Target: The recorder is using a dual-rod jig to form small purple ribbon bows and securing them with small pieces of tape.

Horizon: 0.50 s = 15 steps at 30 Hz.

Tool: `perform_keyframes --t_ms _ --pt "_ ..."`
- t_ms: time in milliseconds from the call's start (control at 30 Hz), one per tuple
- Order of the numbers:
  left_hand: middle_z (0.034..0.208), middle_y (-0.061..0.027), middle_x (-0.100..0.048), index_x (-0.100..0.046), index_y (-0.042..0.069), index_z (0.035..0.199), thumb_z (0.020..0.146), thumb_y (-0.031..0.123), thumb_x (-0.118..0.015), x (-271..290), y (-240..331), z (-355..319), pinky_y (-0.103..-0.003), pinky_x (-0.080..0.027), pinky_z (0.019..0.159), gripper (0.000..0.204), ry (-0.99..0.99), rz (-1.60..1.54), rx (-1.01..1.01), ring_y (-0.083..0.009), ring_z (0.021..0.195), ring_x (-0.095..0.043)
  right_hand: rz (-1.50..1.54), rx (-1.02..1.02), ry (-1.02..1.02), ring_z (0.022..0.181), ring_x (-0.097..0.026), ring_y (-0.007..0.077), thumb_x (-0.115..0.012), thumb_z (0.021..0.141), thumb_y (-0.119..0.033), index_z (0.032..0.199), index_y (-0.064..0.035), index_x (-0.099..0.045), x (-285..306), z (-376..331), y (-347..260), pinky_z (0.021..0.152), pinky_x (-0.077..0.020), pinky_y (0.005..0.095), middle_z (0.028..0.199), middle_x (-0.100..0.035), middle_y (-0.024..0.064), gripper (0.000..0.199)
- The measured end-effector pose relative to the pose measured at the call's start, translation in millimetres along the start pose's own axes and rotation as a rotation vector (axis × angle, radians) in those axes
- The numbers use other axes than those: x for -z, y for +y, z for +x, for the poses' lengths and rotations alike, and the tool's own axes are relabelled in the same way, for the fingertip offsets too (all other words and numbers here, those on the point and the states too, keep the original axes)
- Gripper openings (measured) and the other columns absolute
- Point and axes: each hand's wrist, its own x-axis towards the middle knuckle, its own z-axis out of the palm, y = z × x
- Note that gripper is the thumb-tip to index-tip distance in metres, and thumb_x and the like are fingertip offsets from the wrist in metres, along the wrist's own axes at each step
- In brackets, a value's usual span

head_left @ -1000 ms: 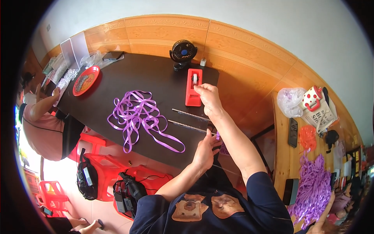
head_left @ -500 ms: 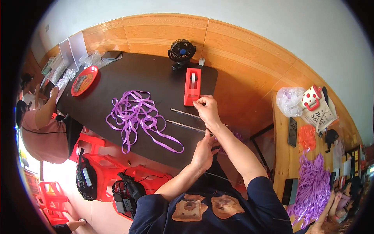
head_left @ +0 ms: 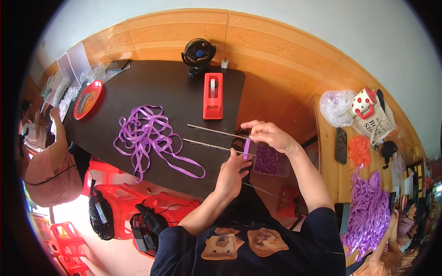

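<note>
Two thin metal rods, a far one [head_left: 209, 130] and a near one [head_left: 205, 144], jut leftward, roughly parallel, over the dark tabletop. A short strip of purple ribbon [head_left: 247, 148] spans them near their right ends. At its upper end, my right hand [head_left: 272, 138] pinches the ribbon by the far rod, index finger stretched out. My left hand [head_left: 229, 178] is beside the near rod, its thumb up against the rod and its other fingers apart near the ribbon's lower end. To the left lies a loose tangle of purple ribbon [head_left: 148, 138].
A red tape dispenser [head_left: 213, 110] and a black fan [head_left: 198, 53] stand beyond the rods. Below the table's right edge is a clear box of purple pieces [head_left: 269, 161]. A wooden bench [head_left: 324, 184] holds a ribbon heap [head_left: 368, 211]. Another person [head_left: 48, 177] sits at far left.
My right hand has moved right and lower, off the tape dispenser's near end. A purple strip now shows across the rods. The view has shifted, so the table appears further left.
</note>
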Motion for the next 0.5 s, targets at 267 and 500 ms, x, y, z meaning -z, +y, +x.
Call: perform_keyframes --t_ms 267,500 --pt "0.122 -0.0111 -0.058 -0.058 0.003 0.116 0.097 0.057 -0.034 -1.9 -0.1 -0.7 -0.036 -0.033 0.091 0.062 0.000 0.020 -0.005 -0.0225 0.113 -0.049 -0.239 0.018 -0.085 0.119 -0.042 0.0250 -0.061 0.085 -0.013 0.076 -0.0033 -0.061 2.8 -0.4 26.5 0.100 -0.0321 0.0398 0.131 -0.053 0.0144 0.013" --pt "0.121 -0.0109 -0.059 -0.055 0.001 0.124 0.098 0.053 -0.036 -0.9 -1.0 -0.4 -0.036 -0.035 0.090 0.062 0.002 0.014 -0.009 -0.0203 0.111 -0.052 -0.301 0.076 -0.019 0.117 -0.043 0.0244 -0.061 0.085 -0.010 0.075 -0.0037 -0.062 3.7 -1.0 41.4 0.098 -0.0336 0.0397 0.130 -0.054 0.0140 0.012"
